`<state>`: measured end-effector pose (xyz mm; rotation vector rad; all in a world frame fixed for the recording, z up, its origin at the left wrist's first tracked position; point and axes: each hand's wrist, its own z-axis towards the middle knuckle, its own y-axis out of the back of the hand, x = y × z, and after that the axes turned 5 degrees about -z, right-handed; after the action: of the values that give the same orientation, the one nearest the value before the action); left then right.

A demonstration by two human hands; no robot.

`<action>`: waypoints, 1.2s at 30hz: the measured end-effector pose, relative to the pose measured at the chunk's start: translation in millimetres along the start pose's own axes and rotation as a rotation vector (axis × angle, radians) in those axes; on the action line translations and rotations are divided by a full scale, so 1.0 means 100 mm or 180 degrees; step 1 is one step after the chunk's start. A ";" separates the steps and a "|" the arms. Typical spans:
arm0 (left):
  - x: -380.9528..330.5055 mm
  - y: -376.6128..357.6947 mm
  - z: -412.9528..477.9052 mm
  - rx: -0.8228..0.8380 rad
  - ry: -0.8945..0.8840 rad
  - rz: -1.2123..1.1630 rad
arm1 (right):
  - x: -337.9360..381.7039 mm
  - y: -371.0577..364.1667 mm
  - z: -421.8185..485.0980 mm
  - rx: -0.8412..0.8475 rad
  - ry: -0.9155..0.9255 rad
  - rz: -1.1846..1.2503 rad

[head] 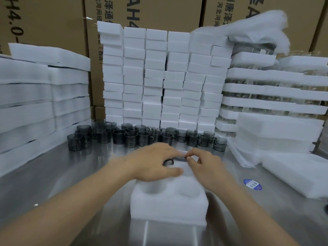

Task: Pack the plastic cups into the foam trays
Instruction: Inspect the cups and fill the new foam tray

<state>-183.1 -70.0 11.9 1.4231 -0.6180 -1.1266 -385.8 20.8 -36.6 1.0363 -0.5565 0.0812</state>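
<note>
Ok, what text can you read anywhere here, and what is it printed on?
"H4.0-": left cardboard box.
"AH4": middle cardboard box, partly hidden by foam.
Chinese characters in columns on the boxes: cut off, not reliably readable.
Blue sticker on the steel table: too small to read.

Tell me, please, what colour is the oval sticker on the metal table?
The sticker is blue with small white markings, seen in the head view, right of the foam tray.

Both blurred hands hide most of the cup (174,158) in the foam tray (168,205).
</note>
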 end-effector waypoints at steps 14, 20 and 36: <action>-0.07 -0.22 0.13 0.0378 0.0258 0.0117 | -0.25 -0.09 -0.06 -0.0416 -0.0266 0.0756; -0.02 -0.25 0.14 0.0275 0.0239 0.0032 | -0.53 -0.13 0.26 -0.0378 -0.0604 -0.0178; 0.02 -0.32 0.16 0.0020 0.0123 -0.0145 | -1.18 -0.23 1.39 -0.0452 -0.1152 -0.0853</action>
<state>-204.0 -73.0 -17.1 1.4676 -0.5647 -1.1310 -535.1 -84.1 -56.9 0.9830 -0.7332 -0.3843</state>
